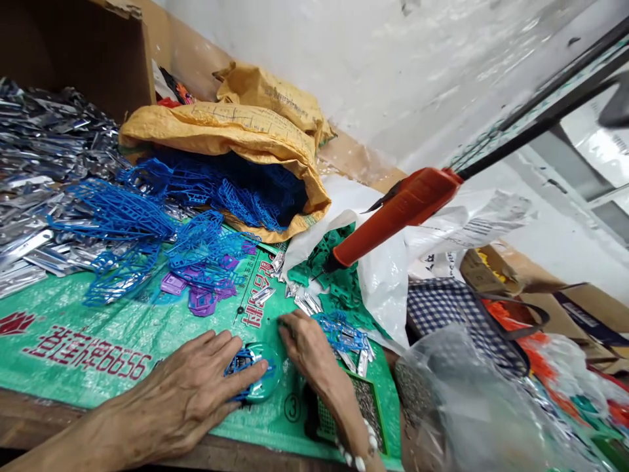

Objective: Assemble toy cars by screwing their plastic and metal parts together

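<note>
My left hand (191, 387) lies flat, fingers stretched out, on a blue plastic frame piece (242, 362) that rests on a round green plastic lid (265, 380). My right hand (307, 347) sits just right of the lid, its fingers curled down against the green woven sheet (98, 341); whether they hold anything is hidden. A small heap of blue plastic pieces and shiny metal strips (346, 337) lies just beyond my right hand.
A yellow sack (230, 131) spills blue plastic frames (147, 223). Silver metal strips (44, 170) pile at left, purple pieces (201, 292) in the middle. An orange-handled tool (393, 213) hangs over a white bag of green pieces (339, 275). A green tray (366, 406) and bags crowd the right.
</note>
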A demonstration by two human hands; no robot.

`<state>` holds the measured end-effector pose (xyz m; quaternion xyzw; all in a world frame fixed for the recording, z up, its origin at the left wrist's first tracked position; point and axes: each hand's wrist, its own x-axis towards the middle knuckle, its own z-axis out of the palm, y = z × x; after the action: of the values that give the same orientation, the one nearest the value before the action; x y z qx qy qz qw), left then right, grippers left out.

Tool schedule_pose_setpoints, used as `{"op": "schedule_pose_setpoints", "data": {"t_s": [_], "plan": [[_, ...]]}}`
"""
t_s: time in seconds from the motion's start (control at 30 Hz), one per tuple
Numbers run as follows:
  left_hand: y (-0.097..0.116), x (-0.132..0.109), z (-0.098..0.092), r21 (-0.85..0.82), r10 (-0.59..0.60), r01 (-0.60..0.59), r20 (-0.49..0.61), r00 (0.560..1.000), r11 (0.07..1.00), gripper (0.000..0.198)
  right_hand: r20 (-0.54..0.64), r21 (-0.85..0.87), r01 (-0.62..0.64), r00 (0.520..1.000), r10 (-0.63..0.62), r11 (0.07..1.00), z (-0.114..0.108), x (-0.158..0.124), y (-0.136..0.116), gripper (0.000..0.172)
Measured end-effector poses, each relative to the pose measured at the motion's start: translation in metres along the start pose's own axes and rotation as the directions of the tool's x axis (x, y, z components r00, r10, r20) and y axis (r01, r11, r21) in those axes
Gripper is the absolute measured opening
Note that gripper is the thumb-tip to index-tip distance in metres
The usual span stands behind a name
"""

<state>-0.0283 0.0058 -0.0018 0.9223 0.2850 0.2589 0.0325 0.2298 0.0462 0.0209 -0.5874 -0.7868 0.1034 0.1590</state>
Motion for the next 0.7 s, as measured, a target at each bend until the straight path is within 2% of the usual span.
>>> {"op": "schedule_pose_setpoints", "data": {"t_s": [0.17, 0.27, 0.4, 0.57, 0.7], "plan": [[0.000, 0.003, -0.003, -0.009, 0.015, -0.016, -0.041, 0.999, 1.000, 0.053, 0.069, -0.077, 0.068, 0.996, -0.063, 0.995, 0.010, 0.052, -0.016, 0.047], [-0.002, 0.003, -0.002, 0.001, 0.039, -0.039, -0.111, 0.993, 0.999, 0.049, 0.100, -0.100, 0.079, 0.993, -0.069, 0.992, 0.012, 0.059, -0.026, 0.045], [-0.006, 0.001, 0.004, 0.031, 0.070, -0.065, -0.171, 0.983, 0.997, 0.049, 0.079, -0.114, 0.033, 0.997, -0.024, 0.993, -0.002, 0.032, -0.015, 0.040], [-0.008, -0.001, 0.005, -0.008, 0.055, -0.057, -0.129, 0.990, 0.998, 0.050, -0.017, -0.163, -0.137, 0.991, 0.136, 0.977, -0.028, -0.015, 0.035, 0.034], [-0.012, -0.001, 0.001, 0.020, 0.097, -0.095, -0.171, 0.980, 0.995, 0.047, -0.036, -0.132, -0.160, 0.987, 0.156, 0.978, -0.030, -0.030, 0.065, 0.039]]}}
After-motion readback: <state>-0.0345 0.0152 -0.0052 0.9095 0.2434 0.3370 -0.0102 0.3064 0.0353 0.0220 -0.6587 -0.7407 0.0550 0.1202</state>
